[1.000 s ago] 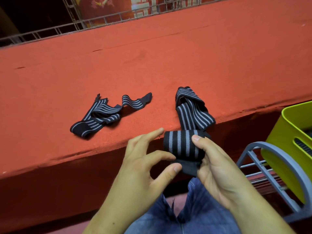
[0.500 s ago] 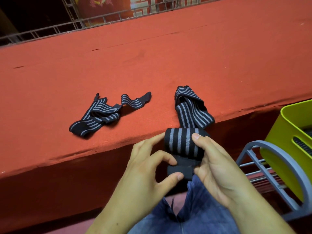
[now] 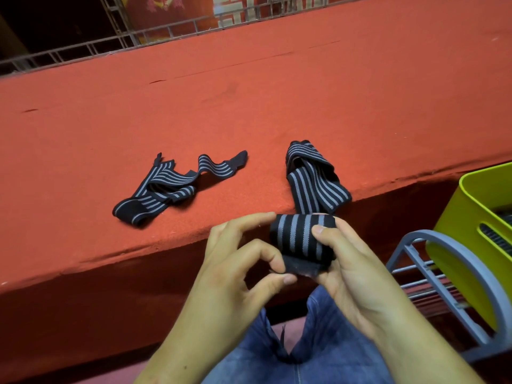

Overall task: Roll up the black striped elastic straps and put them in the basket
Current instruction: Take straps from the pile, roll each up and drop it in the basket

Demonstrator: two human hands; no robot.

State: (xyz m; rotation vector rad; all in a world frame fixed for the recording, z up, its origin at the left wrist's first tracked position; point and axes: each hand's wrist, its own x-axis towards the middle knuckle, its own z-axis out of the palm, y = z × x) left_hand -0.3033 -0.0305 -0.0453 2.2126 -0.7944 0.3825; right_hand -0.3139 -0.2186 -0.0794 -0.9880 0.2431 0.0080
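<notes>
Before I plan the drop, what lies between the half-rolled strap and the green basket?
Head view: only the grey rack's arched frame stands between the half-rolled strap and the yellow-green basket.

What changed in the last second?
The left hand curled its forefinger and thumb in and now pinches the black end tab of the half-rolled strap. The right hand kept its grip on the roll, thumb on top. The loose strap on the red bench and the green basket stayed put.
</notes>
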